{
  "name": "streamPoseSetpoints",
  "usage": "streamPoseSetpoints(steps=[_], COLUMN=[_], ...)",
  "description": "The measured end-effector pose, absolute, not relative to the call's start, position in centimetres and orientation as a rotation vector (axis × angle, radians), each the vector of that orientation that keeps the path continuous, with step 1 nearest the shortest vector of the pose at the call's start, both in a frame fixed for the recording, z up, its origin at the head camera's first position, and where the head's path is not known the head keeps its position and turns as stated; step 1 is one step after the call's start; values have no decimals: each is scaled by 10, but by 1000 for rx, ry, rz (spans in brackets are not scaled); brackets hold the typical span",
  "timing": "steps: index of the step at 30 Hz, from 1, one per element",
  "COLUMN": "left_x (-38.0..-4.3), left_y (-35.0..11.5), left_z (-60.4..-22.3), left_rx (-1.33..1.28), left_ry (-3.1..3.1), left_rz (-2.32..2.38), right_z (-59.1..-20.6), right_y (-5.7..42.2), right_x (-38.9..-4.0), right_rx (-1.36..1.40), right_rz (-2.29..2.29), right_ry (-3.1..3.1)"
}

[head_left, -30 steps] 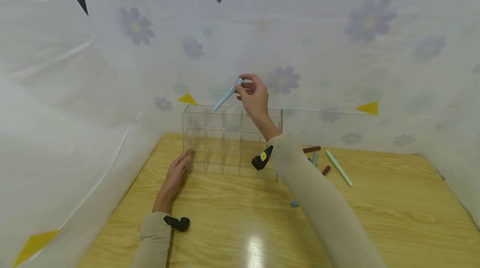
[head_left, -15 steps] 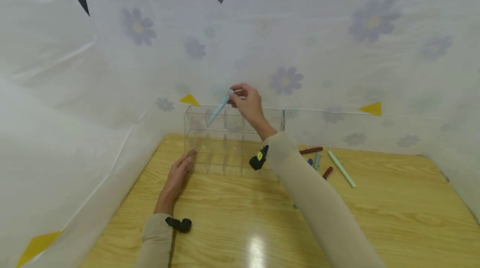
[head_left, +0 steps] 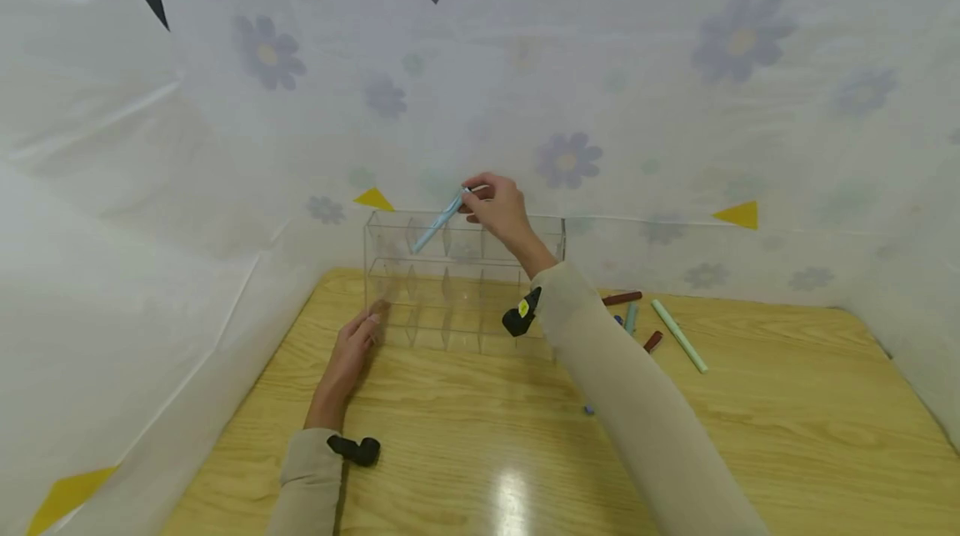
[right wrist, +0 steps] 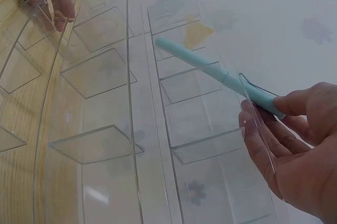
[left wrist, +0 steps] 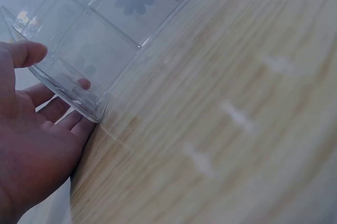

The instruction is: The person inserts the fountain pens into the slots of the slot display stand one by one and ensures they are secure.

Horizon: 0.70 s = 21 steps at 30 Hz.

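Note:
In the head view a clear, compartmented plastic organizer (head_left: 464,303) stands upright on the wooden table. My right hand (head_left: 498,208) pinches a light blue pen (head_left: 437,223) by its clip end, between thumb and fingers. The pen slants, its far end down at the organizer's top row near the second divider from the left. From the right wrist view, the pen (right wrist: 195,60) crosses the top compartments, with some right fingers (right wrist: 258,134) seen through the clear wall. My left hand (left wrist: 39,145) grips the organizer's lower left corner (left wrist: 95,113), thumb apart from the other fingers.
Right of the organizer lie several pens: a pale green pen (head_left: 679,336), a dark red pen (head_left: 622,298), a grey-green one (head_left: 631,318) and others partly hidden by the right sleeve (head_left: 637,386). A flower-patterned sheet (head_left: 630,119) hangs behind the table (head_left: 450,436).
My right hand has come down and to the left, bringing the pen's lower end from the organizer's top rim into its top row. The left hand stays at the organizer's corner.

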State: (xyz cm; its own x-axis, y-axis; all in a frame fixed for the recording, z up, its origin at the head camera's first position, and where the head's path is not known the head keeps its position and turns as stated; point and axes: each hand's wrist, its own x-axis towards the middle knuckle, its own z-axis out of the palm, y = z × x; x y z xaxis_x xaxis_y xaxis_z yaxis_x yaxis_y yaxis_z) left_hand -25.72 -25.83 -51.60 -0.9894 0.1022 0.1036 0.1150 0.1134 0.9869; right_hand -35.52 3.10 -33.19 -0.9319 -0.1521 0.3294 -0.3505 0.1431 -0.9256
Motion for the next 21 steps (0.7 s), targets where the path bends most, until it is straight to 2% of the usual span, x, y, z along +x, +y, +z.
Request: streamPoseSetpoints(steps=[12,21], left_x=[-254,-261], left_y=[-261,-262], left_z=[-518,-517], left_rx=[-193,-210], left_ry=[-2338,-2340], left_rz=[-2085,-2080], right_z=[-330,-309], right_y=[35,64], right_x=[-350,-335], right_rx=[537,548], right_rz=[1913,1800], right_ry=[-2277,-2244])
